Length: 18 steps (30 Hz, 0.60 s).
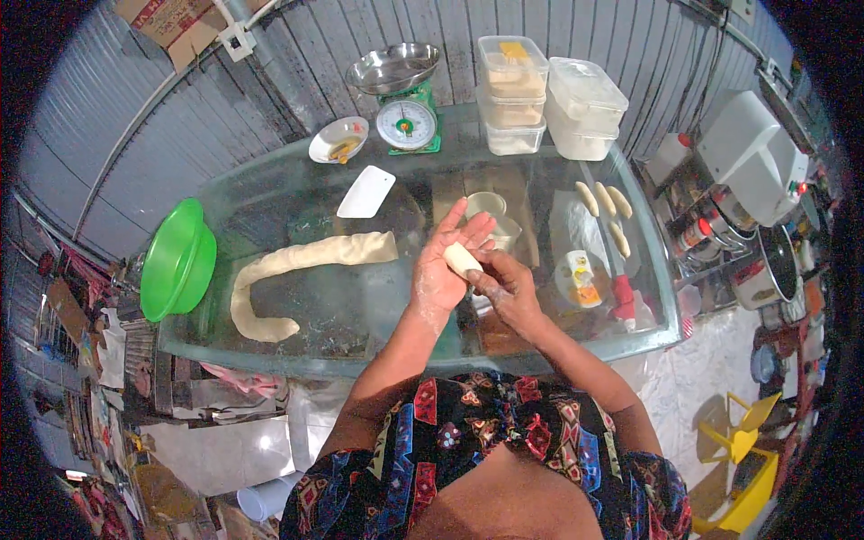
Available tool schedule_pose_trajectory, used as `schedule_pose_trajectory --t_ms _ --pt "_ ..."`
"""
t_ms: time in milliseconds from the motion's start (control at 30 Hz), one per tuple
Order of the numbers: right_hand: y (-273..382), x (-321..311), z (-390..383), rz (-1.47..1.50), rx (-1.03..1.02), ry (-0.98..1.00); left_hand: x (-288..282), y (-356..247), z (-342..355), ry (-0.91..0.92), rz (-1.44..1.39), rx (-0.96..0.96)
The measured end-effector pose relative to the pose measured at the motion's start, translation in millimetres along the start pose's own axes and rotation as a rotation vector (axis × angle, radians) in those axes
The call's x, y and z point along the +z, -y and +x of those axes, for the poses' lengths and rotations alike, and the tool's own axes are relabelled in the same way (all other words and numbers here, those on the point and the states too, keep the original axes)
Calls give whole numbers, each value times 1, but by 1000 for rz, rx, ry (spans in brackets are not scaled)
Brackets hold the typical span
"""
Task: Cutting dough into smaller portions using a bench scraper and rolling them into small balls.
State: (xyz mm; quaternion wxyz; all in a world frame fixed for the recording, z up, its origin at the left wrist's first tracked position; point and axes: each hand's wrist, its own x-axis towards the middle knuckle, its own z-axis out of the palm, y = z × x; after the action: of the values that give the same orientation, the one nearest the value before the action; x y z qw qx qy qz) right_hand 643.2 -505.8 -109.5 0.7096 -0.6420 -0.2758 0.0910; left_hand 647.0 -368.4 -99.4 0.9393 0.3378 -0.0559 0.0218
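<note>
A small, pale, smooth piece of dough (pixel 462 260) lies against the palm of my left hand (pixel 436 265), whose fingers are stretched out and floury. My right hand (pixel 506 286) grips the near end of that piece between thumb and fingers. To the left, a long thick rope of dough (pixel 306 255) curves like a hook on the glass-topped table (pixel 297 193). Beyond it lies a white flat scraper (pixel 366 192). Several short rolled dough pieces (pixel 606 200) rest at the right side of the table.
A green basin (pixel 184 261) stands at the left edge. Along the back are a small bowl (pixel 339 140), a green dial scale (pixel 405 121) with a metal pan, and stacked plastic tubs (pixel 513 94). At right lies a red-handled tool (pixel 623 297) by a yellow-and-white packet (pixel 583 279).
</note>
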Motion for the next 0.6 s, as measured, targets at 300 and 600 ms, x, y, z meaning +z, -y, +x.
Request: schedule_pose_trajectory --t_ms 300,600 --pt "18 -8 2 -409 -143 26 -1 1 0 -37 -206 -98" --pt "25 5 45 -780 -387 -157 31 9 2 -53 -268 -138"
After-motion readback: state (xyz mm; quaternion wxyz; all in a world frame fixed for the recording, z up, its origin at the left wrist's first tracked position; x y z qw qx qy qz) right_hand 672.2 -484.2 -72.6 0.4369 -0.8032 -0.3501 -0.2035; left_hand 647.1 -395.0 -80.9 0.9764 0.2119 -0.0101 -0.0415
